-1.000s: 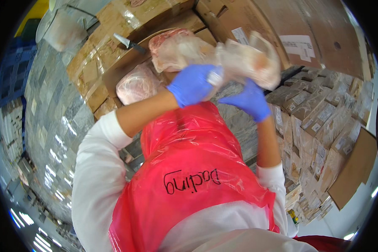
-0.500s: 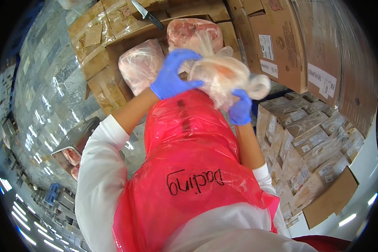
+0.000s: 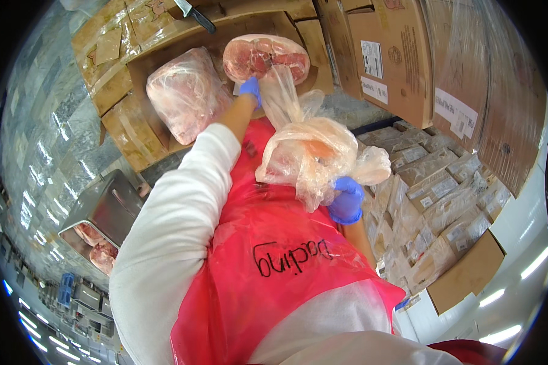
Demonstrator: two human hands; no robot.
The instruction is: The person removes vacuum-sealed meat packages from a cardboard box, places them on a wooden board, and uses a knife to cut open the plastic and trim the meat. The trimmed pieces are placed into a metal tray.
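Note:
A crumpled, clear plastic bag point(image 3: 310, 152) with a pinkish-orange patch is gathered in front of my red apron. My right hand point(image 3: 347, 201), in a blue glove, is closed on its lower right side. From the bag a twisted strip of film runs up to an unwrapped cut of meat point(image 3: 265, 58) with a pale fat rim. My left hand point(image 3: 250, 92), gloved too, is at the near edge of that cut, beside the film; its fingers are mostly hidden. Left of it, a second piece of meat point(image 3: 189, 94) lies wrapped in clear plastic. Both cuts are in an open cardboard box point(image 3: 141, 76).
A knife point(image 3: 196, 16) with a dark handle lies across the box's far edge. Tall cartons point(image 3: 402, 61) stand at the right, above film-wrapped packages point(image 3: 435, 194). On the left, a metal container point(image 3: 103, 204) holds meat near the tiled floor point(image 3: 42, 140).
My left hand has moved from beside the bag up to the unwrapped meat. My right hand has drawn the bag nearer to me, and the film strip is stretched longer.

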